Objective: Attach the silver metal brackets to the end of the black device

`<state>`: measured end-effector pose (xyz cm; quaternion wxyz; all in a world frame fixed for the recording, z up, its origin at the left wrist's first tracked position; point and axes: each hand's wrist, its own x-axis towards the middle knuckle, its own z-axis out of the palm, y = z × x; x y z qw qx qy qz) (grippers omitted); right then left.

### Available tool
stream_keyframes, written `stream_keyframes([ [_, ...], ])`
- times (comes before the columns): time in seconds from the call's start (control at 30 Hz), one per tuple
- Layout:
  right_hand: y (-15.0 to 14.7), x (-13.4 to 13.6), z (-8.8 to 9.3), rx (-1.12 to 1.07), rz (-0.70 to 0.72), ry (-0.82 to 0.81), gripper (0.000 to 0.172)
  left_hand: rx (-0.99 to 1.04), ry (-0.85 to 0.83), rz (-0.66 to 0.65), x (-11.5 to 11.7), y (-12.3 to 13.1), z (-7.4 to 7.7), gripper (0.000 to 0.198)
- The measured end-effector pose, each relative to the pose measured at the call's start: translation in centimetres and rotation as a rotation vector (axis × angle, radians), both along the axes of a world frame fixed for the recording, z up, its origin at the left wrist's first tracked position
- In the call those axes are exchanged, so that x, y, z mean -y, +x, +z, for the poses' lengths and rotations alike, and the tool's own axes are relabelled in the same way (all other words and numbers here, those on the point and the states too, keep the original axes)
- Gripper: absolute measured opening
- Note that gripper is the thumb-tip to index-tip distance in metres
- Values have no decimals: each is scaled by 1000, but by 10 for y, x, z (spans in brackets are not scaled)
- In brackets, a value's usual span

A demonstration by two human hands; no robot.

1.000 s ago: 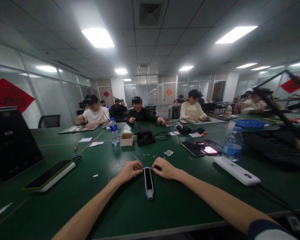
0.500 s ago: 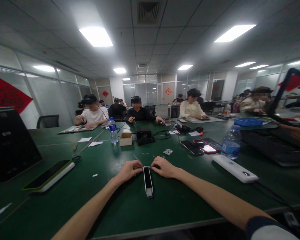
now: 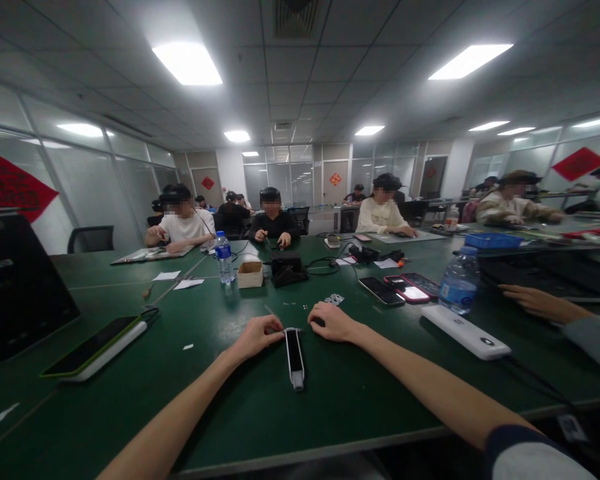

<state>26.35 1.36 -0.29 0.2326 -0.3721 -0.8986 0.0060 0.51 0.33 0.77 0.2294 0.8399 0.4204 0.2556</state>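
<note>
We found the left hand [image 3: 254, 337] narrowed, its fingertips [image 3: 279, 329] at the top end of a slim black-and-white handheld device [image 3: 295, 353], which lay lengthwise on the green tabletop [image 3: 360, 400]. The right hand [image 3: 333, 322] was curled and lay just beside the device, slightly apart from it. We could not tell whether either hand held anything small. A perforated metal plate [image 3: 334, 299] lay just beyond the right hand. Further right, we noted a white power bank [image 3: 466, 332], a water bottle [image 3: 460, 281] and a co-worker's hand [image 3: 537, 303].
</note>
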Motion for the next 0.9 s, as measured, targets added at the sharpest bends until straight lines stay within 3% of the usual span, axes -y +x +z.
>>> stream_keyframes([
  [0.5, 109, -53, -7, 85, -772, 126, 25, 5, -47, -33, -4, -1, -3, 29],
  [0.67, 159, -60, -18, 54, -1085, 108, 47, -2, -27, -37, -4, -1, 1, 30],
  [0.77, 176, -62, -25, 78, -1130, 22, 58, 5, -5, -38, -3, 0, 2, 29],
  [0.9, 184, -64, -25, 67, -1075, -113, 57, 5, -30, -32, -2, 0, 3, 29],
])
